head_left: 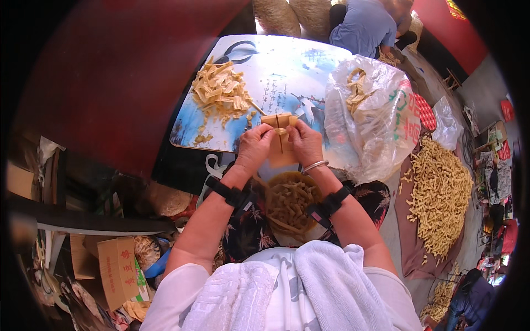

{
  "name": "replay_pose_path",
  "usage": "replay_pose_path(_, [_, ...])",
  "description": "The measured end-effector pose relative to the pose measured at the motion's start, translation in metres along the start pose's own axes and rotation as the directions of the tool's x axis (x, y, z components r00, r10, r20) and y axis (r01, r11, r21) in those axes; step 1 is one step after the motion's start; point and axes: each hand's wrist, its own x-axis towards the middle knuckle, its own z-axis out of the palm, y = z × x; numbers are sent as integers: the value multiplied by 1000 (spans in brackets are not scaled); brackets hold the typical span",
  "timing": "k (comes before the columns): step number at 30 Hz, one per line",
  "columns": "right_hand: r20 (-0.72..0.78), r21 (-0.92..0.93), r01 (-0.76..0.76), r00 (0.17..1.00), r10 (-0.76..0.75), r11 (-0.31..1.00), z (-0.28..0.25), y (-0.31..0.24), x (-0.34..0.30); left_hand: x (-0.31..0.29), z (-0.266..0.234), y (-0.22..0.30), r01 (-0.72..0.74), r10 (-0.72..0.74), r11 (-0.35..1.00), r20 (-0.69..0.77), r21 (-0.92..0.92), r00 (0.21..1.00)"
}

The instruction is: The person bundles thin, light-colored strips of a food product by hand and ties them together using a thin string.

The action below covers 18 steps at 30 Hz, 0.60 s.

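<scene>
My left hand (255, 144) and my right hand (305, 144) meet at the near edge of the table, both closed with fingertips pinched. Between them they hold a short, pale yellow strip (281, 131) that looks like bean curd skin. The strip lies across a small wooden board (283, 159) with a dark slot or rod down its middle; which one I cannot tell. Below my hands, a yellow-rimmed bowl (319, 193) between my knees holds many small yellowish pieces (292, 205). Left of the hands, a heap of similar loose strips (222, 91) lies on the table.
The table (287, 60) carries scissors (236, 51) at the far left and a clear plastic bag (381, 121) with strips at the right. Knotted yellow pieces (439, 193) cover a brown cloth on the floor. Another person (361, 27) crouches beyond. A cardboard box (116, 270) stands lower left.
</scene>
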Motion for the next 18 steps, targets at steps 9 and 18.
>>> replay_pose_path(9, [151, 101, -95, 985, 79, 990, -15, 9, -13, -17, -10, -23, 148, -144, 947, 36, -287, 989])
replay_pose_path(18, [279, -174, -372, 869, 408, 912, -104, 63, -127, -128, -26, -18, 283, -206, 791, 200, -542, 958])
